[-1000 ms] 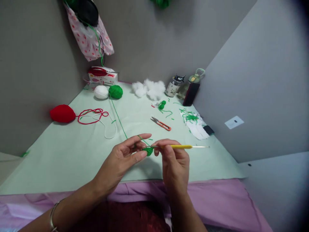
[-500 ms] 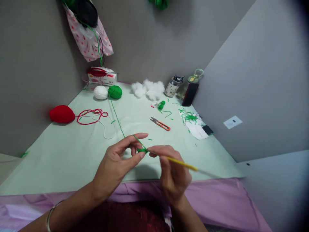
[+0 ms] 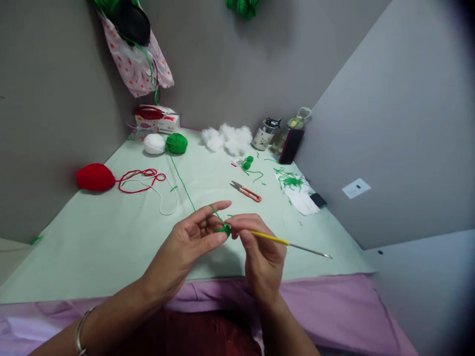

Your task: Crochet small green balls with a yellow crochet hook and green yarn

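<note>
Crochet piece is tiny and green, held up over the near part of the table between our two hands. Our left hand has it pinched at the fingertips, index finger stuck out with the green strand running over it. Our right hand is gripping the yellow hook pencil-style, spare metal end poking out to the right. Looks like we're mid-stitch, but the working tip is lost among the fingers, so we can't tell if it's through a loop. Can't tell if the right fingertips touch the piece either.

We'd say the next move calls for a firm left pinch, some tension on that strand, and a small turn of the hook.

Strand goes back to the green ball, next to the white ball, and looks free of the red yarn off to the left. Snips lie past our hands, with stuffing farther back and scraps on the right. Nothing really blocks us, though our own fingers hide the stitch.
</note>
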`<state>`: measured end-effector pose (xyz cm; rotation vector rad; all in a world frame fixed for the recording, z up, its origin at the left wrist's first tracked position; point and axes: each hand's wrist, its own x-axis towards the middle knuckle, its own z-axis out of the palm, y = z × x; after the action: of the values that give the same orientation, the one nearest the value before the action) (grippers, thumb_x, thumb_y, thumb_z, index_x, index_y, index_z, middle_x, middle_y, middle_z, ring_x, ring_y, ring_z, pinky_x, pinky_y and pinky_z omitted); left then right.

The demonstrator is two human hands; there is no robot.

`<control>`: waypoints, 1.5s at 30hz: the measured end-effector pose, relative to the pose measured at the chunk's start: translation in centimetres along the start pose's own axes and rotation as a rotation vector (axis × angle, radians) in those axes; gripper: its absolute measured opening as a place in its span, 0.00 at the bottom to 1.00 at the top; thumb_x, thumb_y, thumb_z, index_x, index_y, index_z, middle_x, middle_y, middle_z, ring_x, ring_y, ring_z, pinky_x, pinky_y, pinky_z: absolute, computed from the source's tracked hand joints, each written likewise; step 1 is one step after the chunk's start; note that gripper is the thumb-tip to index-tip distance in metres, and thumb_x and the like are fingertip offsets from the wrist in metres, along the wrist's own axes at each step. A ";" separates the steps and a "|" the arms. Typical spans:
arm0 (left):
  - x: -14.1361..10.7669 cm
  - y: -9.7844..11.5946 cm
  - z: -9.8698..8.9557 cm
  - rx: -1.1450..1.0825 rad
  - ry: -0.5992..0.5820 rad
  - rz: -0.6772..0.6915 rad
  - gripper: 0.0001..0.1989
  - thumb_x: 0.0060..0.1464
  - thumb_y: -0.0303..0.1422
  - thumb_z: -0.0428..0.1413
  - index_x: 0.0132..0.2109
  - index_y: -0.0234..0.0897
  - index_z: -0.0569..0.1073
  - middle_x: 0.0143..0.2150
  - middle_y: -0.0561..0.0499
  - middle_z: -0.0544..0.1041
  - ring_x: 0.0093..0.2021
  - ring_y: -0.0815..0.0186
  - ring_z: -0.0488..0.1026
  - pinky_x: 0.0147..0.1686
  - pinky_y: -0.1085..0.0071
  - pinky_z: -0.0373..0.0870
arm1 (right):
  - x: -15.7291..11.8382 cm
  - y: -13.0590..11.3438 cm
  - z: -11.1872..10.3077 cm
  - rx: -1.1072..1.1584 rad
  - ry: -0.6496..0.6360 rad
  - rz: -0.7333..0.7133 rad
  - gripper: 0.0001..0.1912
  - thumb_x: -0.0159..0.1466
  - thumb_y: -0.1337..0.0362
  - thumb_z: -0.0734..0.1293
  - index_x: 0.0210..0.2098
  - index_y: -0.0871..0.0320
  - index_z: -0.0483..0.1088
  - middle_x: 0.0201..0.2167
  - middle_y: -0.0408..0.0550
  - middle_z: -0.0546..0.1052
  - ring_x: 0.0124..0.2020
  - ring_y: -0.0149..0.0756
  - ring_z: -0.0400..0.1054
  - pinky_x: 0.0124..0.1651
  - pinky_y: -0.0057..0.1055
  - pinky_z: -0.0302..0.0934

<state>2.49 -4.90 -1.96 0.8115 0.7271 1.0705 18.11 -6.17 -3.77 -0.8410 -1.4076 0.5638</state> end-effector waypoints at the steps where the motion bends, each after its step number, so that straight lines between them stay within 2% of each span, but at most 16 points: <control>1: 0.0 -0.1 0.1 0.006 0.014 0.016 0.22 0.53 0.32 0.72 0.56 0.49 0.84 0.37 0.54 0.78 0.41 0.68 0.72 0.48 0.73 0.69 | -0.2 0.0 0.1 -0.058 -0.006 -0.043 0.10 0.72 0.69 0.66 0.44 0.51 0.80 0.38 0.48 0.83 0.40 0.38 0.78 0.38 0.36 0.74; 3: 0.1 -0.3 0.3 -0.019 0.040 0.014 0.23 0.53 0.33 0.72 0.56 0.49 0.84 0.36 0.55 0.78 0.39 0.69 0.71 0.45 0.74 0.69 | -0.6 0.0 0.1 -0.222 -0.007 -0.177 0.14 0.71 0.73 0.67 0.49 0.50 0.80 0.41 0.49 0.83 0.41 0.38 0.78 0.40 0.36 0.75; 6: 0.4 -0.3 0.0 -0.147 -0.011 -0.131 0.24 0.51 0.35 0.73 0.56 0.44 0.84 0.37 0.52 0.80 0.39 0.69 0.72 0.46 0.73 0.70 | -1.0 0.1 -0.3 -0.416 -0.024 -0.346 0.18 0.69 0.74 0.69 0.53 0.49 0.80 0.46 0.51 0.83 0.45 0.40 0.78 0.43 0.38 0.75; 7: 0.6 -0.2 -0.1 -0.193 -0.027 -0.186 0.23 0.51 0.35 0.73 0.55 0.42 0.84 0.38 0.51 0.80 0.39 0.68 0.73 0.49 0.71 0.71 | -0.9 0.1 -0.4 -0.396 -0.009 -0.327 0.18 0.69 0.74 0.68 0.53 0.49 0.80 0.44 0.51 0.83 0.44 0.40 0.78 0.42 0.38 0.75; 9: 0.8 0.0 -0.4 -0.244 -0.030 -0.225 0.20 0.50 0.34 0.73 0.52 0.39 0.86 0.37 0.51 0.80 0.39 0.68 0.73 0.55 0.66 0.71 | -0.5 0.1 -0.8 -0.231 0.048 -0.181 0.14 0.71 0.72 0.66 0.48 0.50 0.81 0.38 0.48 0.83 0.36 0.37 0.76 0.37 0.36 0.73; 12: 0.7 0.2 -0.7 -0.146 0.003 -0.115 0.18 0.51 0.33 0.73 0.51 0.45 0.86 0.36 0.54 0.78 0.39 0.69 0.72 0.53 0.69 0.69 | 0.1 0.3 -0.8 0.042 0.083 0.041 0.10 0.72 0.67 0.66 0.41 0.52 0.81 0.32 0.45 0.80 0.30 0.33 0.72 0.33 0.33 0.69; 15: 0.3 0.0 -0.8 0.051 -0.020 -0.017 0.19 0.54 0.34 0.72 0.54 0.52 0.85 0.38 0.55 0.79 0.42 0.68 0.72 0.50 0.72 0.67 | 0.2 0.5 -0.5 0.102 0.020 0.112 0.08 0.71 0.64 0.69 0.40 0.53 0.82 0.34 0.47 0.82 0.34 0.34 0.74 0.36 0.33 0.70; 17: 0.1 -0.2 -0.9 0.140 -0.018 0.015 0.18 0.57 0.36 0.70 0.55 0.53 0.84 0.40 0.54 0.80 0.45 0.66 0.73 0.51 0.71 0.67 | 0.1 0.6 -0.3 0.125 0.032 0.164 0.07 0.71 0.63 0.69 0.40 0.53 0.82 0.35 0.47 0.83 0.33 0.33 0.74 0.37 0.32 0.70; 23: -0.1 -0.1 -1.3 0.198 0.018 0.044 0.19 0.58 0.38 0.69 0.56 0.50 0.84 0.40 0.52 0.76 0.44 0.63 0.71 0.48 0.69 0.67 | 0.4 0.4 -0.5 0.250 0.055 0.269 0.12 0.73 0.57 0.66 0.38 0.57 0.77 0.32 0.48 0.83 0.28 0.33 0.75 0.33 0.32 0.72; 27: -0.3 0.2 -1.2 0.274 0.040 0.086 0.19 0.58 0.37 0.68 0.56 0.51 0.83 0.39 0.53 0.75 0.43 0.63 0.71 0.51 0.68 0.66 | 0.1 -0.4 -0.6 0.058 0.017 0.133 0.11 0.75 0.64 0.62 0.42 0.55 0.77 0.35 0.47 0.83 0.30 0.33 0.77 0.36 0.32 0.74; 32: -0.4 -0.1 -0.6 0.332 0.149 0.186 0.21 0.56 0.32 0.69 0.57 0.51 0.83 0.37 0.55 0.75 0.43 0.65 0.69 0.53 0.69 0.64 | -1.2 -0.1 -0.5 -0.394 -0.107 -0.335 0.15 0.72 0.72 0.64 0.54 0.54 0.76 0.42 0.51 0.84 0.42 0.39 0.79 0.42 0.36 0.76; 35: -0.1 -0.3 -0.5 0.098 0.074 0.019 0.26 0.54 0.34 0.71 0.60 0.47 0.81 0.36 0.55 0.76 0.40 0.66 0.70 0.48 0.69 0.67 | -1.6 0.5 -0.5 -0.568 -0.117 -0.475 0.17 0.70 0.73 0.67 0.56 0.53 0.77 0.46 0.55 0.83 0.48 0.42 0.78 0.44 0.38 0.76; 37: 0.2 -0.3 -0.7 -0.082 0.002 -0.127 0.26 0.53 0.35 0.72 0.60 0.43 0.81 0.35 0.54 0.77 0.37 0.68 0.70 0.47 0.69 0.68 | -1.5 0.6 -0.6 -0.463 -0.064 -0.381 0.16 0.71 0.73 0.66 0.54 0.51 0.78 0.44 0.52 0.83 0.45 0.41 0.78 0.42 0.38 0.76; 39: 0.4 -0.2 -0.9 -0.172 -0.020 -0.177 0.24 0.53 0.34 0.72 0.58 0.41 0.82 0.34 0.54 0.77 0.36 0.69 0.70 0.51 0.68 0.69 | -1.0 0.4 -0.6 -0.221 0.028 -0.189 0.14 0.73 0.71 0.63 0.49 0.51 0.79 0.38 0.49 0.82 0.37 0.37 0.77 0.38 0.37 0.74; 42: 0.3 0.0 -1.0 -0.128 -0.019 -0.121 0.23 0.53 0.32 0.72 0.56 0.43 0.84 0.36 0.53 0.78 0.39 0.68 0.72 0.52 0.69 0.69 | -0.3 0.1 -0.3 0.045 0.060 0.019 0.11 0.74 0.68 0.64 0.41 0.53 0.79 0.34 0.47 0.80 0.31 0.34 0.74 0.35 0.35 0.73; 45: -0.1 -0.3 -0.6 -0.004 -0.021 -0.026 0.21 0.53 0.32 0.72 0.55 0.47 0.84 0.39 0.53 0.80 0.42 0.67 0.72 0.47 0.72 0.68 | -0.2 0.2 0.0 0.030 -0.018 0.004 0.10 0.73 0.68 0.66 0.43 0.52 0.80 0.37 0.47 0.82 0.39 0.37 0.77 0.39 0.35 0.74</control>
<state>2.13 -4.92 -2.53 0.8062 0.7162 1.0384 18.08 -6.20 -4.00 -0.8169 -1.4107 0.5952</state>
